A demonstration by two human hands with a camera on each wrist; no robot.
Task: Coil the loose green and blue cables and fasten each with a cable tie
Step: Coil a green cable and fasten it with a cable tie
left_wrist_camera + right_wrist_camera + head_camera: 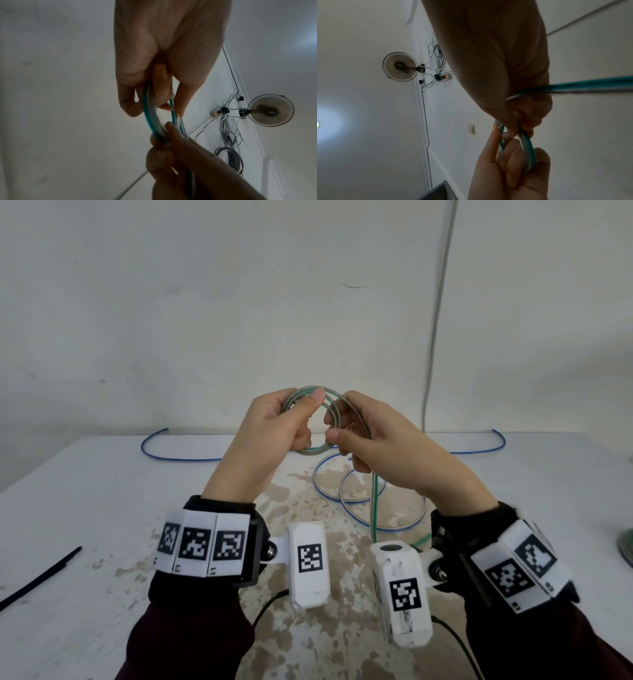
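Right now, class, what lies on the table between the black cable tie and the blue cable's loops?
Head view: only bare, stained table between the black cable tie and blue cable; the left hand is raised above.

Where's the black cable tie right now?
In the head view the black cable tie lies untouched on the white table at the far left edge, left of the left hand, which, with the right hand, holds the green cable coil.
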